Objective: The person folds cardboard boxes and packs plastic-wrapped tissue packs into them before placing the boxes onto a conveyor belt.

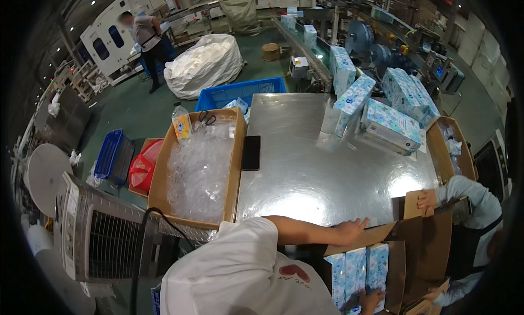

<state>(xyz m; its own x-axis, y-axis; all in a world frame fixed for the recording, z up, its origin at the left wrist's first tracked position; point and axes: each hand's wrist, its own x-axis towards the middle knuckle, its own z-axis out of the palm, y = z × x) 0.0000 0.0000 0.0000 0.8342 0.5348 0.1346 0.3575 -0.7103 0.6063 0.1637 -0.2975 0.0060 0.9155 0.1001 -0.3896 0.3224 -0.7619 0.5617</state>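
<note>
An open brown cardboard carton [397,271] stands at the lower right, with a row of 3 blue-and-white floral packs [355,271] upright inside. My left hand [350,232] lies against the carton's raised far flap [376,236], fingers stretched out. Down at the near end of the row, my right hand [371,301] has its fingers curled over a floral pack; part of this hand is cut off by the lower edge. Beside me on the right, a co-worker's hand [426,200] holds a flap of another open carton [435,238], and their other hand [436,296] touches cardboard lower down.
On the metal table [289,167] lie a black phone [251,153] and several floral packs [390,124]. A box of clear plastic pieces [199,173] holds a bottle [180,121] and scissors [207,117]. Around stand a blue crate [204,99], white sack [204,64], conveyor [305,47] and another person [147,36].
</note>
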